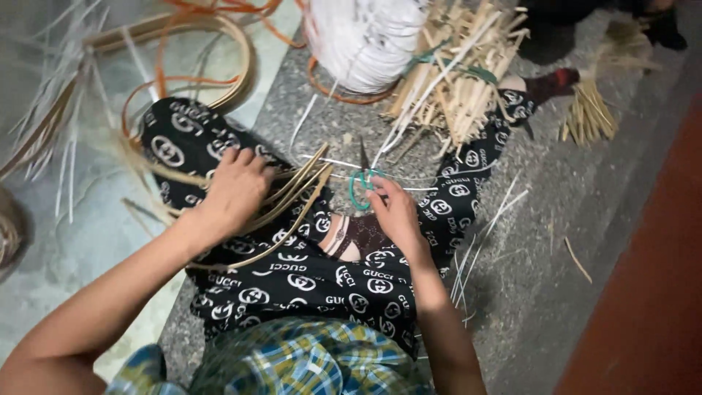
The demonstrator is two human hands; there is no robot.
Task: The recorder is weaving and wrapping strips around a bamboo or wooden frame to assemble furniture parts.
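A bundle of thin cane strips [289, 194] is pinned against the knee by the left hand [235, 192], fingers curled down over it and closed on the strips, their free ends fanning out toward the middle of the lap. Across from it, the right hand [395, 212] is set on a pair of green-handled scissors [363, 183] — fingers hooked at the handle loops, the dark blades pointing up and away from the body. Whether the blades are parted cannot be told; they show as one thin dark line.

The step in hand is judged to be trimming: strips gathered and steadied on one side, the cutting tool being taken up on the other. The scissors lie just beyond the strip ends, near but apart from them.

What the next move calls for — the scissors must be properly seated in the fingers, then brought across to the fanned ends while the bundle is kept clamped so nothing springs loose (cane is whippy stuff). Care is needed, since the blades pass close over the leg.

Around the work, a tied sheaf of bamboo sticks [457, 73] and a white wound coil [365, 36] are seen on the stone floor [541, 241], with orange and tan cane hoops [197, 51] off to the left.
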